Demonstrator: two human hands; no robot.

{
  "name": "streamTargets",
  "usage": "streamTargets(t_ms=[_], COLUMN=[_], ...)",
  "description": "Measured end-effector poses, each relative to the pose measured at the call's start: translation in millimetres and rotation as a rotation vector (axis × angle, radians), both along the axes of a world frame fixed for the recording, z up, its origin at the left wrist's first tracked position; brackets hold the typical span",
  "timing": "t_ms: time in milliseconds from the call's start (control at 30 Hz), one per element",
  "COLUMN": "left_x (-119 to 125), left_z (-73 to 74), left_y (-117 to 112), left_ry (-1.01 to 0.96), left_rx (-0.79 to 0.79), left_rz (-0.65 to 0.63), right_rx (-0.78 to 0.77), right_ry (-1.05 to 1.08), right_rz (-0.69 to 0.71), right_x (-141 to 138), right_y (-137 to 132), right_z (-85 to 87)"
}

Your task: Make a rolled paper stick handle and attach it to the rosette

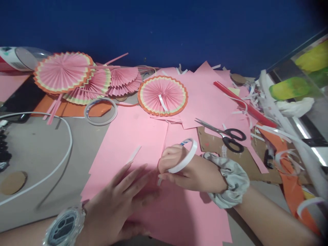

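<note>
My left hand [125,198] lies with its fingers spread on a sheet of pink paper [133,126]. By its fingertips a short white strip of tape [135,153] lies on that paper. My right hand [176,164] is closed just to the right, with a roll of white double-sided tape [191,155] looped over it. A small pale end of strip pokes out under its fingers, low over a second pink sheet [200,218]. Beyond the hands sits a round pleated paper fan [174,90], pink with yellow and orange rims and a white strip on it.
Black-handled scissors [225,133] lie open at the right, over pink paper and cardboard. More pleated fans [64,73] are stacked at back left, near another tape roll [87,119]. A white cable [70,136] curves across the left. Paper scraps and a red strip [246,104] clutter the right.
</note>
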State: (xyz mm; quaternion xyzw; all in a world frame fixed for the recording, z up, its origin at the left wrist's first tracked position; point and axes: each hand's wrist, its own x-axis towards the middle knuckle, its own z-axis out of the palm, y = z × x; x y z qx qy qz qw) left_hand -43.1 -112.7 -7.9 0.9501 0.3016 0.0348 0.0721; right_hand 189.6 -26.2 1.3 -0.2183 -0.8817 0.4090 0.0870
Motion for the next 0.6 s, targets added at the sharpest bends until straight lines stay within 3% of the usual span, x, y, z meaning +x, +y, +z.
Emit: streamTargets(t_ms=[600], left_x=[0.2], left_z=[0.8], left_y=[1.0], left_ry=[0.003], left_rx=[-0.052], left_rz=[0.014], right_rx=[0.018], right_ry=[-0.017], right_rz=[-0.03], right_x=[-2.4], right_y=[-2.0], right_z=[0.8])
